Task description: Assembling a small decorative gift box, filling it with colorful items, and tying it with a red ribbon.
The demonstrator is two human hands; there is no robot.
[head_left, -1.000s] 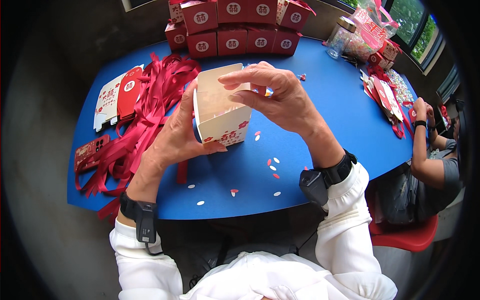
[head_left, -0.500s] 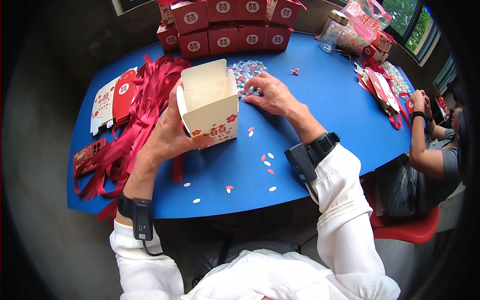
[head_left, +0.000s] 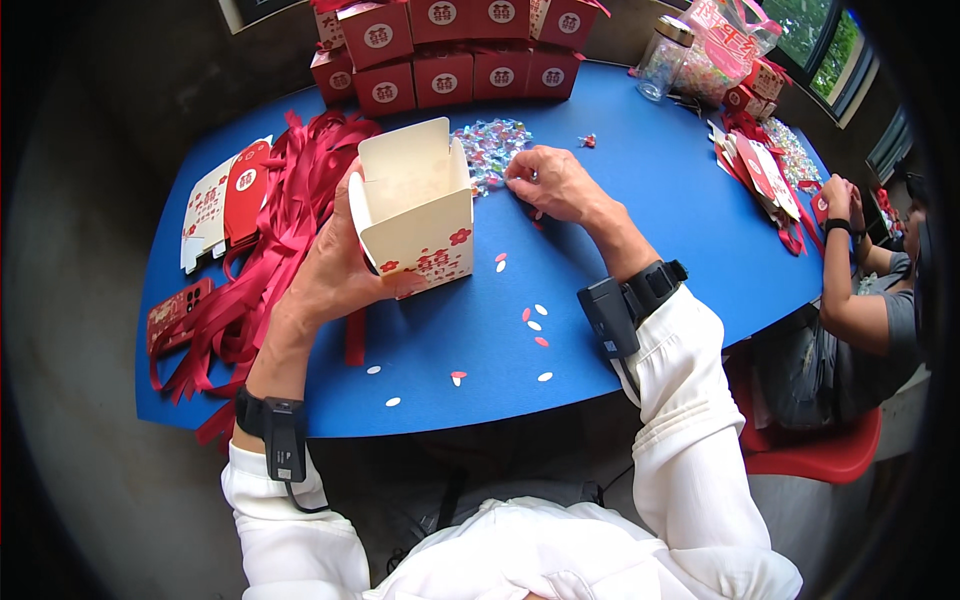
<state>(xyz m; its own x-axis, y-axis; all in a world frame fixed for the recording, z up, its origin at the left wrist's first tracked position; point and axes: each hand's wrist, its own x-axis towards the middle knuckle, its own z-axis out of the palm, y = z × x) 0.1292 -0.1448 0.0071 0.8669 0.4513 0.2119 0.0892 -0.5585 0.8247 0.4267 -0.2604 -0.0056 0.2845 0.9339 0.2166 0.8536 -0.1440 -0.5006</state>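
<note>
A cream gift box (head_left: 425,220) with red flowers and red lettering stands upright with its top flaps raised. My left hand (head_left: 338,262) is wrapped round its left side, fingers behind and thumb across the front. Just right of the pile of clear-wrapped candies (head_left: 492,140), my right hand (head_left: 562,186) is closed, its fingertips drawn together. Whatever it may hold is hidden by the fingers. A bit of red shows on the table below that hand.
Red ribbons (head_left: 310,190) lie left of the box, beside folded flat boxes (head_left: 222,205) and a phone (head_left: 180,312). Finished red boxes (head_left: 445,75) are stacked at the back. Oval confetti pieces (head_left: 535,326) dot the blue table (head_left: 640,200). Far right, another person (head_left: 860,300) works near a jar (head_left: 664,60).
My right hand has shifted slightly right, off the candy pile, and its fingers have closed together. My left hand and the box have hardly moved.
</note>
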